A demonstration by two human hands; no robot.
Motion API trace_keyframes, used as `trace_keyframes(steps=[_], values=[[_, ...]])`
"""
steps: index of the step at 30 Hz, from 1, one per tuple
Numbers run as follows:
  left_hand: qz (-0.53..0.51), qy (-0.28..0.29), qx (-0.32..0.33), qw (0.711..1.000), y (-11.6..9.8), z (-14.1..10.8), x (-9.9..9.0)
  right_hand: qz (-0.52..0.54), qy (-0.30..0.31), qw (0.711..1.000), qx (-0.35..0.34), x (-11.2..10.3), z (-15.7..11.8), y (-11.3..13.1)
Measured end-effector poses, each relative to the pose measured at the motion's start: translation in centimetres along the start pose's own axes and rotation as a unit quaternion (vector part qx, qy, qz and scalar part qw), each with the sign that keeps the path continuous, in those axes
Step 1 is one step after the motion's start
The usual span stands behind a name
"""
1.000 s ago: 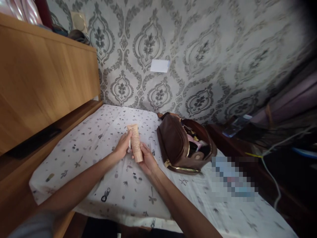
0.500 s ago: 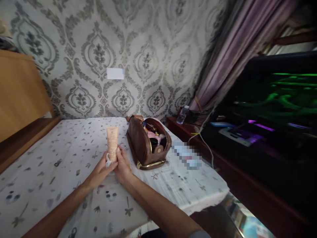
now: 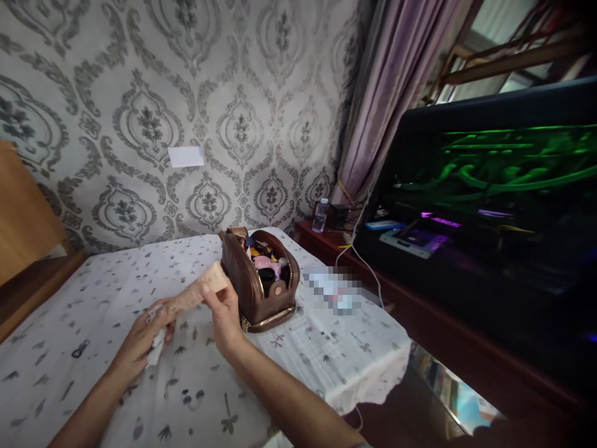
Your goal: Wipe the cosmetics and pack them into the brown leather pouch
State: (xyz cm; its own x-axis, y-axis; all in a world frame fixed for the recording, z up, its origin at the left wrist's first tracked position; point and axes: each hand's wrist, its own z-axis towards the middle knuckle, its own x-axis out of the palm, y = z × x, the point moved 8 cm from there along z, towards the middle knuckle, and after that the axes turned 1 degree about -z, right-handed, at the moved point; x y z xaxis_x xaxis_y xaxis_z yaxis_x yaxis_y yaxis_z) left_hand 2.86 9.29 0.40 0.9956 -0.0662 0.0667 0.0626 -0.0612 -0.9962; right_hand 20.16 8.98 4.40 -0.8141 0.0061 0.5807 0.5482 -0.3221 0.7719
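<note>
Between my hands lies a beige squeeze tube (image 3: 189,295), tilted with its flat end up to the right. My right hand (image 3: 227,314) pinches the tube near that flat end, fingers closed. At the lower left end, my left hand (image 3: 142,336) is closed on a crumpled white tissue (image 3: 157,343), pressed against the tube; the cap end is hidden there. Just right of the tube stands a brown cosmetic bag (image 3: 237,274), unzipped. Inside it show a pink item (image 3: 265,267), a round black item (image 3: 267,277) and several other small things.
A white patterned cloth (image 3: 224,379) covers the table. Right of the bag lies a blurred-out item (image 3: 333,289). A clear bottle (image 3: 320,216) and a white cable (image 3: 373,274) are on the dark red ledge, beside a black glass case (image 3: 485,186). A wooden cabinet (image 3: 28,211) stands left.
The tube has gone from upright to tilted over to the right. My right hand has moved up to its flat end; my left hand has shifted left with the tissue. The view has turned right.
</note>
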Motion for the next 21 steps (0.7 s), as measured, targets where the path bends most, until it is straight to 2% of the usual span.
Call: trace_keyframes(steps=[3, 6, 10, 12, 15, 18, 21], values=[[-0.045, -0.097, 0.003, 0.994, -0.7, 0.1, -1.8, -0.074, 0.031, 0.997, -0.006, 0.5, -0.7, 0.7], [-0.072, -0.176, 0.032, 0.981, -1.3, 0.3, -3.9, -0.155, 0.082, 0.984, 0.013, 0.9, -2.0, 0.2], [-0.09, -0.258, 0.028, 0.961, -0.9, 0.6, -6.2, -0.256, 0.165, 0.951, 0.051, 1.4, -4.3, -1.9], [-0.104, -0.274, 0.01, 0.956, -0.7, 0.5, -6.0, -0.283, 0.168, 0.943, 0.055, 1.3, -5.1, -2.6], [-0.13, -0.244, 0.005, 0.961, -1.1, -0.6, -3.5, -0.254, 0.152, 0.954, 0.046, 1.5, -5.4, -2.9], [-0.129, -0.139, -0.006, 0.982, -1.5, -2.2, 1.1, -0.183, 0.133, 0.974, 0.012, 1.4, -4.9, -2.0], [-0.113, -0.028, -0.008, 0.993, -1.7, -3.5, 5.2, -0.162, 0.099, 0.982, -0.009, 0.2, -4.6, -0.6]])
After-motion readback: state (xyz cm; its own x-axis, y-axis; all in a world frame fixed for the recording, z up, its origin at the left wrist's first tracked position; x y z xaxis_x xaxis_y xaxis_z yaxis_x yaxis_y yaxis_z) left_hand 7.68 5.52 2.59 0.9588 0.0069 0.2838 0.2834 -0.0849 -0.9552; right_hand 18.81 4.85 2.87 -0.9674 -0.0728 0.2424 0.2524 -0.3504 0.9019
